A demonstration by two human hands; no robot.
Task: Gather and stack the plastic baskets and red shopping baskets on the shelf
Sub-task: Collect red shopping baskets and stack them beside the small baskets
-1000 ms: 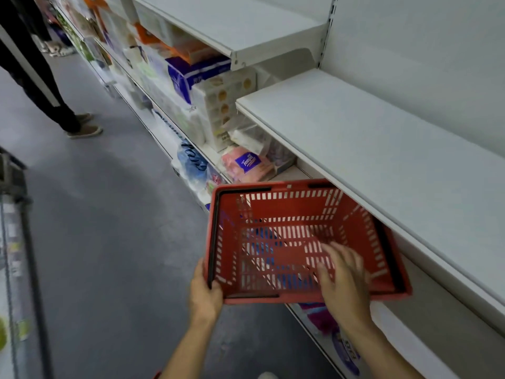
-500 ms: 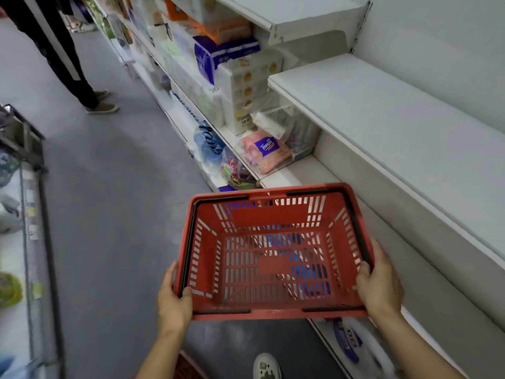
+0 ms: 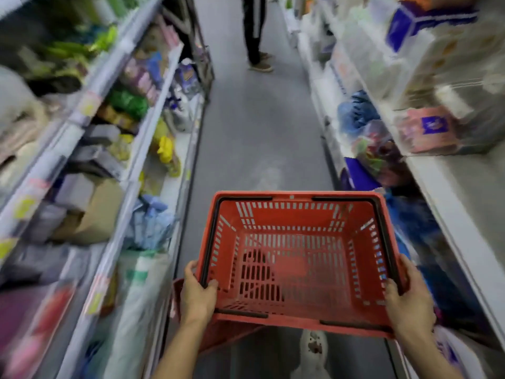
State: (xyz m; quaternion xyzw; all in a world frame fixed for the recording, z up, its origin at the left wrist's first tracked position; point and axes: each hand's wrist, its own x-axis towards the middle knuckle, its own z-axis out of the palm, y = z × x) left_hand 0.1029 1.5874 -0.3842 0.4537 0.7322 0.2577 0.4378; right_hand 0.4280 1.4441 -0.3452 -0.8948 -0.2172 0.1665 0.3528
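Basket: red shopping basket point(image 3: 297, 258) held level over the aisle floor point(image 3: 259, 138), empty.
Grip: left hand point(image 3: 197, 292) and right hand point(image 3: 410, 305) each clasp a side rim.
Surroundings: stocked shelves point(image 3: 153, 110) on both sides; a person's legs point(image 3: 255, 31) stand ahead.

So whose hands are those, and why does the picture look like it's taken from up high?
The camera sits on a person's head, looking forward and down, so you see their own arms. Their left hand and right hand each grip one side of an empty red shopping basket, holding it above the grey floor of a shop aisle. Shelves full of goods run along both sides, blurred. Another person's legs stand farther down the aisle.
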